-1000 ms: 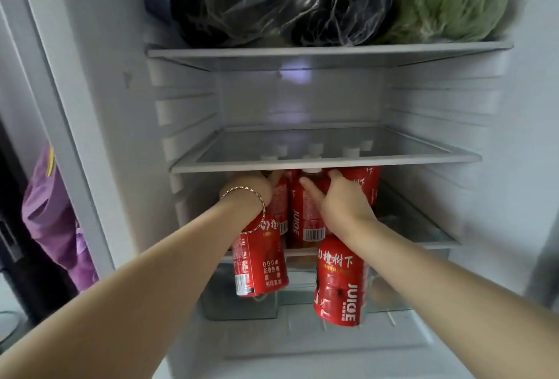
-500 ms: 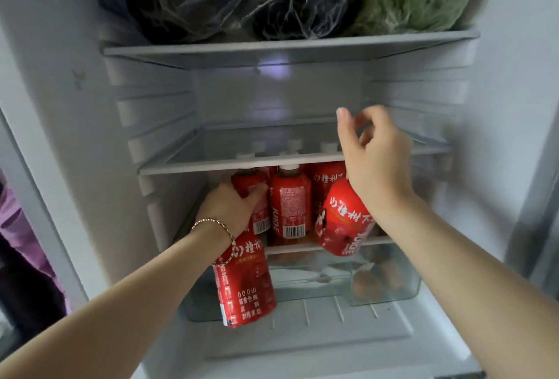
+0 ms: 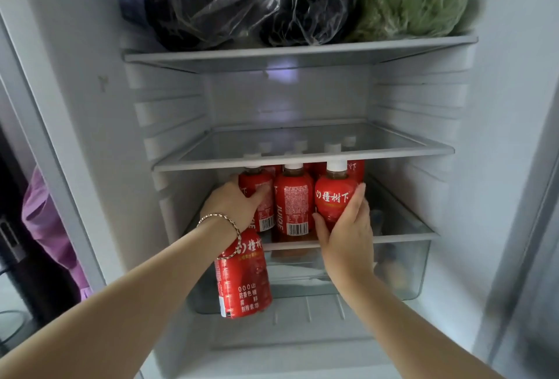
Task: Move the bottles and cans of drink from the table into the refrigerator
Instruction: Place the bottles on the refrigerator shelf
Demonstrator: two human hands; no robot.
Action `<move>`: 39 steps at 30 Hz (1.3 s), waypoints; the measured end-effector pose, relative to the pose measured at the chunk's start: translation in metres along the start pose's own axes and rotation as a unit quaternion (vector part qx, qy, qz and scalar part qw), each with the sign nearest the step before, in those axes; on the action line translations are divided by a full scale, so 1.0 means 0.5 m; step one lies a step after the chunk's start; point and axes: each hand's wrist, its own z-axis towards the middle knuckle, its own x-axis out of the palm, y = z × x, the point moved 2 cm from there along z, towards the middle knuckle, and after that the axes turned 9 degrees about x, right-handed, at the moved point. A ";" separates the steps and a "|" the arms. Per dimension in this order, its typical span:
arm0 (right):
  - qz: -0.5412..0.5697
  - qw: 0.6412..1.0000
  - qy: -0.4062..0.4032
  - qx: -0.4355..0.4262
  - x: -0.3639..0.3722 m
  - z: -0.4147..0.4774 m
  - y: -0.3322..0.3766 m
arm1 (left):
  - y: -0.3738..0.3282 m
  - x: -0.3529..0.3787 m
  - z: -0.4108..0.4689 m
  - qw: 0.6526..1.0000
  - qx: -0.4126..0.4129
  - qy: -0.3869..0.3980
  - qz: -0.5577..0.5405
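Red bottle [image 3: 335, 200] in right hand [image 3: 348, 242] (fingers [image 3: 358, 197] upright), second bottle [image 3: 243, 279] under left hand [image 3: 234, 207].

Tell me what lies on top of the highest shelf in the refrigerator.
On the top shelf lie a dark bundle in plastic and a green leafy vegetable. Anything behind them is hidden.

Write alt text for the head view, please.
Right hand grips a red juice bottle upright at the front of a refrigerator shelf beside other red bottles. Left hand touches the leftmost bottle, another bottle hanging below its wrist. Bagged vegetables sit on the top shelf.
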 end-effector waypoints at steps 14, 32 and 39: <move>0.095 0.993 0.068 0.023 -0.023 -0.030 0.068 | -0.001 -0.019 -0.052 0.996 -0.037 -0.073 -0.046; 0.224 0.969 0.102 0.013 0.080 -0.116 0.149 | -0.007 -0.147 -0.023 0.872 -0.206 -0.081 -0.436; 0.211 0.976 0.057 -0.004 0.093 -0.094 0.175 | 0.007 -0.136 -0.017 0.833 -0.182 -0.151 -0.501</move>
